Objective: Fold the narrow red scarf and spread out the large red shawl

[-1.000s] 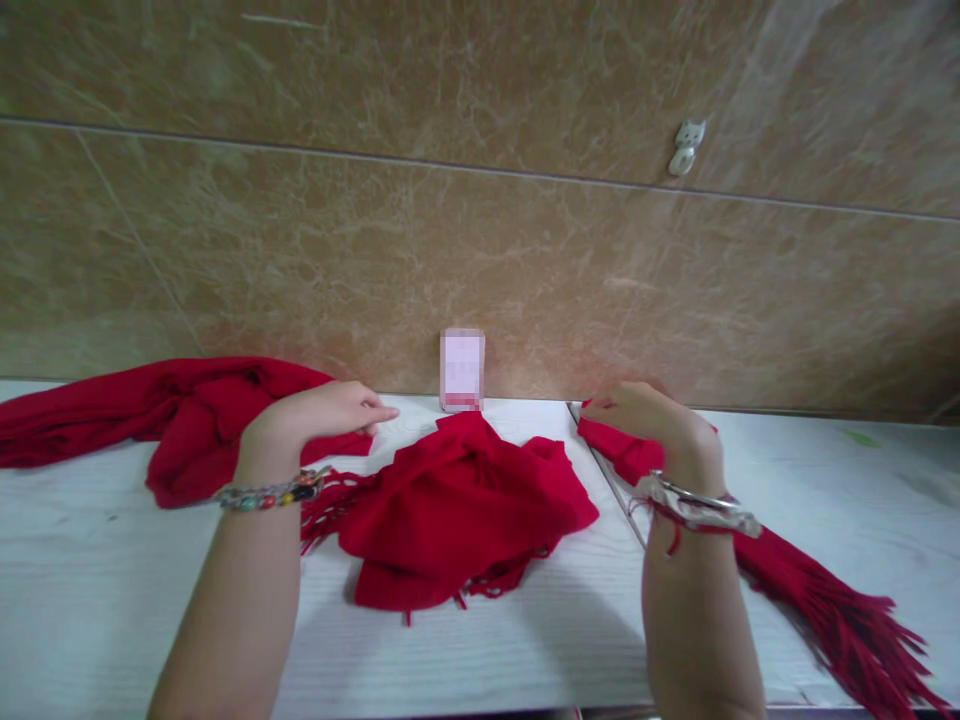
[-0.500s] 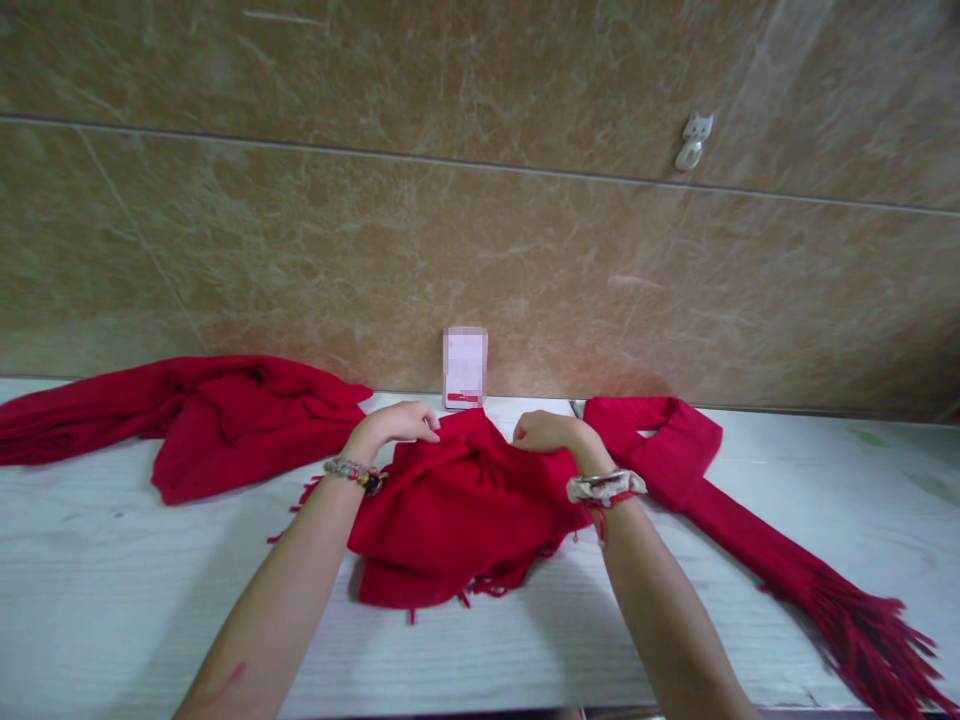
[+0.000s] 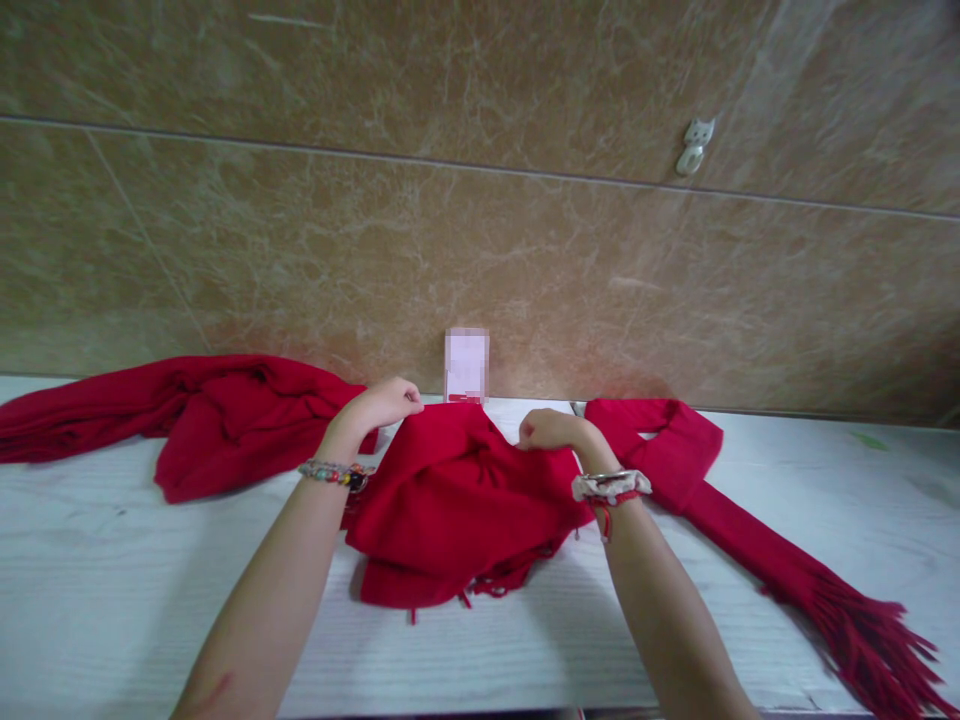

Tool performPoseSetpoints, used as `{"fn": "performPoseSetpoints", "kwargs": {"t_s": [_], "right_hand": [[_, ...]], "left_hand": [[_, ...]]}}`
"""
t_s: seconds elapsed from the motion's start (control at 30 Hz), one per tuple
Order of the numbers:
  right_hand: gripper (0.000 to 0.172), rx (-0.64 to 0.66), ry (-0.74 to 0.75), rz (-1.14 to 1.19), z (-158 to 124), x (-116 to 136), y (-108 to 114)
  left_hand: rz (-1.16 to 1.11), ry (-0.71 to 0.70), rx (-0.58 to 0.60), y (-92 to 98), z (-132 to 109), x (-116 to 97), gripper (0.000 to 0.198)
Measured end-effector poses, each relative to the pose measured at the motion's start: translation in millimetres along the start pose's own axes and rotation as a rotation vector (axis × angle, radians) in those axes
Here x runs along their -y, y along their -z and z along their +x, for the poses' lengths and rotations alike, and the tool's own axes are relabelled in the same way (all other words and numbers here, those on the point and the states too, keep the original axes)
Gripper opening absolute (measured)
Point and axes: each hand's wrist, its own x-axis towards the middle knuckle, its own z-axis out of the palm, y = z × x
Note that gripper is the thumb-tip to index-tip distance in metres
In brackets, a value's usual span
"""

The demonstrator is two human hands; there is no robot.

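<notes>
While both our forearms reach out over the white table (image 3: 112, 600), our hands meet the far edge of the middle scarf (image 3: 457, 500), a red heap lying on the table straight ahead of us, just before the wall (image 3: 450, 230). Our left hand (image 3: 382, 402) is curled shut on the heap's upper left corner, fingertips turned toward the centre; a beaded bracelet (image 3: 334, 472) sits on that wrist. Our right hand (image 3: 547, 430) is closed in a loose fist on the upper right edge of the same cloth, and a pale band (image 3: 609, 486) with a red cord circles its wrist. Between the two hands the cloth comes to a peak with folds running down from it; its fringe shows at the near edge. A small card (image 3: 466, 365), its face blurred, leans against the wall just behind the peak. The left scarf (image 3: 210, 415) lies bunched along the table, close by our left wrist; whether it touches, we cannot tell. The right scarf (image 3: 712, 500) bends in a loop just beside our right wrist and runs off to the near right, ending in fringe. A white hook (image 3: 694, 145) sits high on the wall.
</notes>
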Motion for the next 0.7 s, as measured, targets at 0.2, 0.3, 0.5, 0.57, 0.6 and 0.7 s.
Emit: {"fn": "performPoseSetpoints", "kwargs": {"t_s": [0.2,0.3,0.5,0.57,0.6,0.7], "right_hand": [[0.025,-0.572,-0.178,0.156,-3,-25,12],[0.023,-0.983,-0.251,0.312,-13,-40,20],[0.024,-1.670,-0.329,0.535,-39,-53,33],[0.023,-1.663,-0.325,0.542,-46,-54,36],[0.022,-1.620,-0.319,0.539,-49,-55,37],[0.024,-1.427,-0.309,0.538,-58,-65,37]], "left_hand": [[0.003,0.110,-0.254,17.1,-12,-6,0.023],[-0.026,0.176,-0.476,27.4,-17,-6,0.024],[0.035,0.291,-0.697,45.2,-37,-12,0.023],[0.099,0.296,-0.626,49.6,-46,-11,0.023],[0.132,0.309,-0.549,51.1,-50,-9,0.022],[0.182,0.324,-0.309,52.2,-57,2,0.016]]}}
